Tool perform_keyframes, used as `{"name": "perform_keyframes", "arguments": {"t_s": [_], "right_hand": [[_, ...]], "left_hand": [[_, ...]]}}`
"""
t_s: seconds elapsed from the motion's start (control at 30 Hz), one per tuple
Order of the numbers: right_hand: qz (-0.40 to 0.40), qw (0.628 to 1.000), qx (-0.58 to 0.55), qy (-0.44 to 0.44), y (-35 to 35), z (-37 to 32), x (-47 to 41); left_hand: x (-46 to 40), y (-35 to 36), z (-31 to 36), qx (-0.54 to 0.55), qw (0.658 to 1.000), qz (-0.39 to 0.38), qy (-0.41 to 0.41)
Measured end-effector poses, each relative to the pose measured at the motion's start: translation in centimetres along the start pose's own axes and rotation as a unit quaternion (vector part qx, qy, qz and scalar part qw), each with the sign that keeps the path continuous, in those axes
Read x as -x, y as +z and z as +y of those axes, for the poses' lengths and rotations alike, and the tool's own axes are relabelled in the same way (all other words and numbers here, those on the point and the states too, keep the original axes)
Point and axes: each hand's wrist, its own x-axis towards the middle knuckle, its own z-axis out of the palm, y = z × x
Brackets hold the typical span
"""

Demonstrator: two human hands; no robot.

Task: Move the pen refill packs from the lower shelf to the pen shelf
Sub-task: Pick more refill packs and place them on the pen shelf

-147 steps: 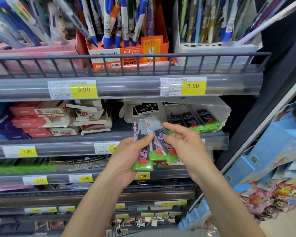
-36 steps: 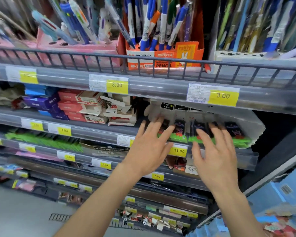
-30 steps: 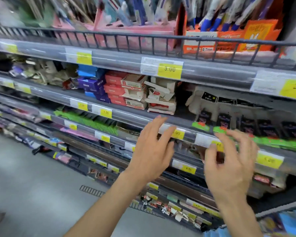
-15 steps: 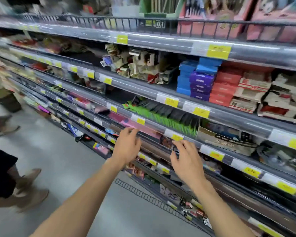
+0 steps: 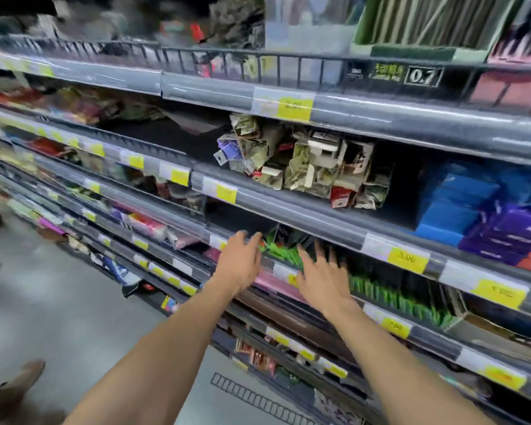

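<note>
- Far left: grey floor (image 5: 59,302); a brown shoe (image 5: 19,381) of another person at the frame's lower edge.
- Left hand (image 5: 238,262): arm stretched toward the shelving, fingers straight and loosely spread, holding nothing; fingertips at the front edge of the lower shelf (image 5: 313,231), beside the leftmost packs.
- Pen refill packs (image 5: 390,294): a row of dark packs with green bottoms, standing in the lower shelf and running off to the right behind the clear price rail. Motion blur hides any print.
- Right hand (image 5: 322,277): fingers spread wide, empty, over the left end of the row; contact with the packs cannot be told.
- Upper right: blue and purple boxes (image 5: 478,210) one shelf up; a wire-fronted top shelf (image 5: 288,69) carries a "0.7" label (image 5: 422,76).
</note>
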Motion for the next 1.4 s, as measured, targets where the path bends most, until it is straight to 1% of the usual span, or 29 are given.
{"name": "perform_keyframes", "arguments": {"t_s": [0.1, 0.17, 0.27, 0.33, 0.4, 0.43, 0.47, 0.53, 0.57, 0.6, 0.63, 0.67, 0.7, 0.73, 0.8, 0.9, 1.0, 1.03, 1.1, 1.17, 1.2, 1.23, 1.3, 1.37, 1.4], "right_hand": [[0.002, 0.999, 0.032, 0.012, 0.7, -0.5, -0.3], [0.001, 0.999, 0.034, 0.023, 1.0, -0.7, -0.3], [0.004, 0.998, 0.039, 0.04, 1.2, -1.3, -0.3], [0.005, 0.998, 0.037, 0.052, 1.3, -1.6, -0.4], [0.006, 0.997, 0.034, 0.062, 1.3, -1.8, -0.4], [0.008, 0.997, 0.034, 0.067, 1.3, -1.9, -0.4], [0.01, 0.997, 0.034, 0.072, 1.3, -2.0, -0.4], [0.013, 0.996, 0.031, 0.083, 1.1, -2.4, -0.4], [0.013, 0.996, 0.029, 0.089, 1.1, -2.5, -0.4], [0.012, 0.995, 0.026, 0.095, 1.0, -2.6, -0.4], [0.01, 0.995, 0.025, 0.101, 0.9, -2.8, -0.4], [0.008, 0.994, 0.024, 0.107, 0.8, -3.0, -0.4], [0.006, 0.993, 0.023, 0.112, 0.7, -3.2, -0.5], [0.004, 0.993, 0.023, 0.118, 0.5, -3.5, -0.5], [0.004, 0.992, 0.022, 0.128, 0.3, -4.0, -0.5], [-0.001, 0.99, 0.02, 0.141, 0.0, -4.6, -0.6], [0.004, 0.987, 0.014, 0.159, -0.3, -5.6, -0.7], [0.026, 0.986, 0.011, 0.162, -0.3, -6.0, -0.7], [0.116, 0.979, -0.026, 0.167, -0.1, -7.3, -0.4], [0.216, 0.949, -0.131, 0.189, 0.0, -9.1, -0.2], [0.244, 0.924, -0.203, 0.212, -0.1, -10.1, -0.2], [0.25, 0.893, -0.285, 0.243, -0.3, -10.9, -0.4], [0.21, 0.809, -0.453, 0.309, -1.0, -12.2, -1.0], [0.162, 0.701, -0.601, 0.349, -1.5, -13.0, -1.5], [0.141, 0.648, -0.657, 0.358, -1.6, -13.3, -1.7]], "left_hand": [[-3.3, 0.4, -0.2, 0.032, 0.999, -0.02, -0.016], [-4.9, 0.7, 0.3, 0.067, 0.996, -0.056, -0.031], [-6.7, 1.0, 1.2, 0.088, 0.99, -0.099, -0.041], [-7.9, 0.9, 1.6, 0.14, 0.98, -0.128, -0.06], [-9.1, 0.9, 1.9, 0.204, 0.961, -0.167, -0.084], [-9.7, 0.8, 1.9, 0.248, 0.946, -0.186, -0.1], [-10.1, 0.5, 2.0, 0.314, 0.919, -0.199, -0.131], [-10.7, -0.2, 2.1, 0.436, 0.846, -0.254, -0.171], [-11.2, -0.5, 1.9, 0.496, 0.8, -0.282, -0.184], [-11.6, -0.5, 1.5, 0.521, 0.778, -0.288, -0.199], [-11.7, -0.4, 1.2, 0.514, 0.778, -0.305, -0.193], [-11.6, -0.2, 1.0, 0.47, 0.808, -0.312, -0.168], [-11.3, 0.0, 0.9, 0.444, 0.828, -0.309, -0.146], [-11.3, 0.3, 0.7, 0.432, 0.838, -0.305, -0.131], [-11.4, 0.4, 0.3, 0.433, 0.842, -0.301, -0.114], [-11.5, 0.0, -0.4, 0.466, 0.821, -0.301, -0.131], [-11.4, -0.3, -1.2, 0.49, 0.812, -0.288, -0.13], [-11.3, -0.3, -1.5, 0.504, 0.806, -0.279, -0.132], [-11.1, -0.5, -2.4, 0.529, 0.794, -0.261, -0.15], [-10.2, -1.1, -3.4, 0.539, 0.784, -0.258, -0.167], [-9.6, -1.4, -3.9, 0.545, 0.779, -0.262, -0.167], [-9.0, -1.7, -4.3, 0.553, 0.772, -0.267, -0.161], [-7.4, -2.2, -4.9, 0.574, 0.755, -0.279, -0.148], [-5.9, -2.5, -5.5, 0.589, 0.741, -0.29, -0.143], [-5.4, -2.5, -5.8, 0.593, 0.739, -0.289, -0.139]]}}
